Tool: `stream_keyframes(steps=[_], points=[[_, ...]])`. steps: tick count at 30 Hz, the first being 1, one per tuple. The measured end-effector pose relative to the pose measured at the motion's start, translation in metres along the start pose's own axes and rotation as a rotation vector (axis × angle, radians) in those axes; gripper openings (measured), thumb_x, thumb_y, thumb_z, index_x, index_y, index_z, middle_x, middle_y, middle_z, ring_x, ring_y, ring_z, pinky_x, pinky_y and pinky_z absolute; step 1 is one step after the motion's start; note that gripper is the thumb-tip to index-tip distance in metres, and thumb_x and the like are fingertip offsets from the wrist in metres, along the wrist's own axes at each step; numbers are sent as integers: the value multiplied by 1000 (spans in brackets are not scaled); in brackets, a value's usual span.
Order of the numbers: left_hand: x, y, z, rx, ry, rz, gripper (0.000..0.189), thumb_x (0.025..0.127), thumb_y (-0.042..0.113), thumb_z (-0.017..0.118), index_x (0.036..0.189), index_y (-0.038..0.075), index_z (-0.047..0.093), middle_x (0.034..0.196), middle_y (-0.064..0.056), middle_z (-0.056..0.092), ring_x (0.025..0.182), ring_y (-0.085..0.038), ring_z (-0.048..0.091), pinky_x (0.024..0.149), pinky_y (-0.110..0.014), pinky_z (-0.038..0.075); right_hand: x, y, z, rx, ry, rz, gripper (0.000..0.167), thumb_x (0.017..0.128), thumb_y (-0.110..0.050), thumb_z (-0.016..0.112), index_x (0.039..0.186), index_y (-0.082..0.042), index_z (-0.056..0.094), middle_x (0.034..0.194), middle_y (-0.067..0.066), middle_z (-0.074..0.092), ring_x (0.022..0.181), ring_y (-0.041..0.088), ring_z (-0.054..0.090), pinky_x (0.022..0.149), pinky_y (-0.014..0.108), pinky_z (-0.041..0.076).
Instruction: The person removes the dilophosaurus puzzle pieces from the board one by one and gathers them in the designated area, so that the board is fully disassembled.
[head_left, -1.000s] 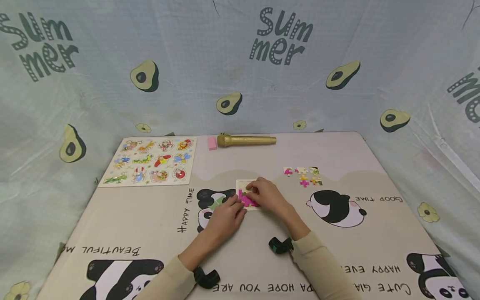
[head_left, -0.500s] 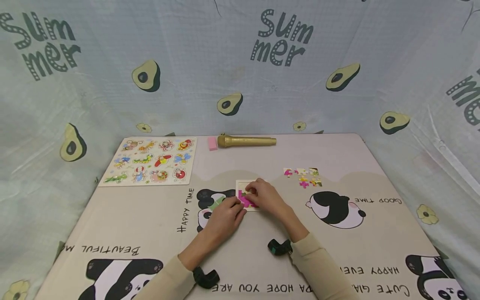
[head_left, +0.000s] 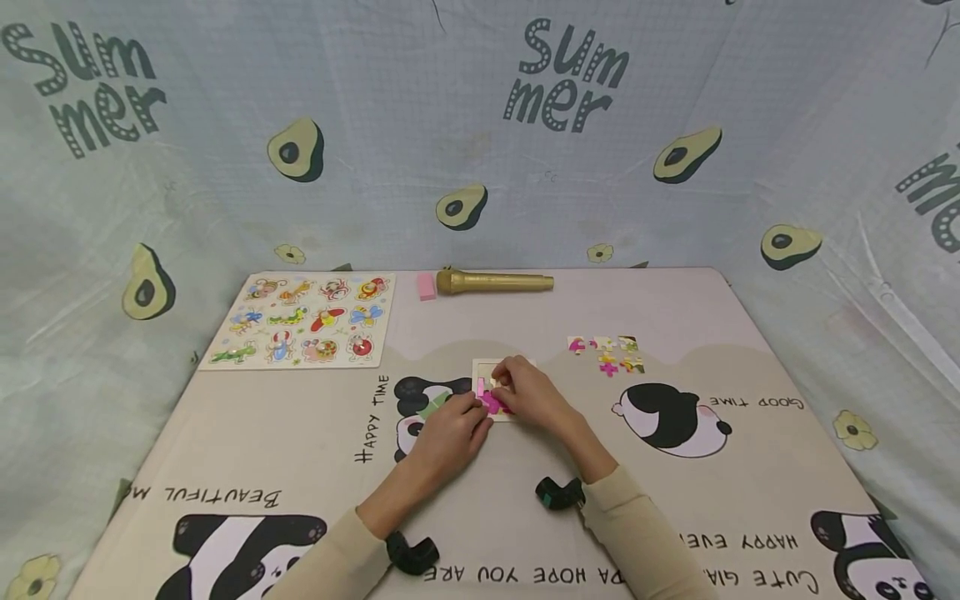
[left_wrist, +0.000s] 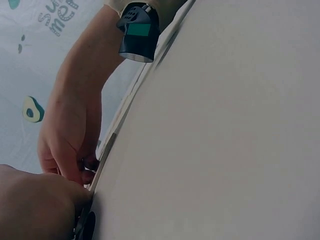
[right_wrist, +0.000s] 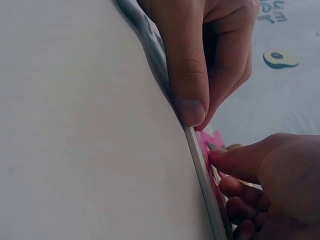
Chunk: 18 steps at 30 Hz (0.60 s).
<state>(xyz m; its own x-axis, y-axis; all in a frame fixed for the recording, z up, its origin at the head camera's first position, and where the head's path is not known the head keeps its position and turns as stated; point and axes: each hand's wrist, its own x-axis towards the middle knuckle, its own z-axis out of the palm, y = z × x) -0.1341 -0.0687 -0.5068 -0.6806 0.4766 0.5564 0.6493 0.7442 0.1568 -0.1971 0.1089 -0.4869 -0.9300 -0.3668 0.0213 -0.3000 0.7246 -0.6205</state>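
Note:
My left hand (head_left: 448,433) holds the near left corner of a small puzzle tray (head_left: 504,362), its thumb right at the tray's edge in the right wrist view. Bright pink puzzle pieces (head_left: 491,403) lie in the tray's near part, partly covered by the hands. Over the tray's right side, my right hand (head_left: 534,392) has its fingers curled and pinches a puzzle piece, mostly hidden by the fingers. In the right wrist view its thumb (right_wrist: 225,161) meets the pink pieces. Several loose puzzle pieces (head_left: 609,367) lie to the right of the tray.
At the back left lies an insect picture board (head_left: 300,325). A pink block (head_left: 426,287) and a gold toy microphone (head_left: 495,282) are at the table's back edge. Black wrist cameras (head_left: 561,493) sit at both wrists. A patterned curtain (head_left: 375,125) hangs behind the panda-print table.
A pink piece at the tray's left side looks lighter now, as if tilted. My right fingers have shifted slightly over the tray; the left hand stays at its corner.

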Motion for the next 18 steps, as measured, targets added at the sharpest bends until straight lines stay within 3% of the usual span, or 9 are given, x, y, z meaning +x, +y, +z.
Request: stream_keyframes(steps=[7,18], points=[[0,0,0,5,7,7,12,88,15,75,92,5,77,85,-3,64,77,-16,60,70,-29,53,1,2,-2,102,-5,10,13,95,-16,67,106,-9,63,89,2,65,74,10,54,69,23,46],[1,0,0,-13,-14,-8,12,89,16,75,94,5,77,87,-3,66,79,-16,62,72,-30,55,0,1,-1,118,38,12,14,95,-12,68,108,-9,67,90,3,69,76,11,57,70,24,47]])
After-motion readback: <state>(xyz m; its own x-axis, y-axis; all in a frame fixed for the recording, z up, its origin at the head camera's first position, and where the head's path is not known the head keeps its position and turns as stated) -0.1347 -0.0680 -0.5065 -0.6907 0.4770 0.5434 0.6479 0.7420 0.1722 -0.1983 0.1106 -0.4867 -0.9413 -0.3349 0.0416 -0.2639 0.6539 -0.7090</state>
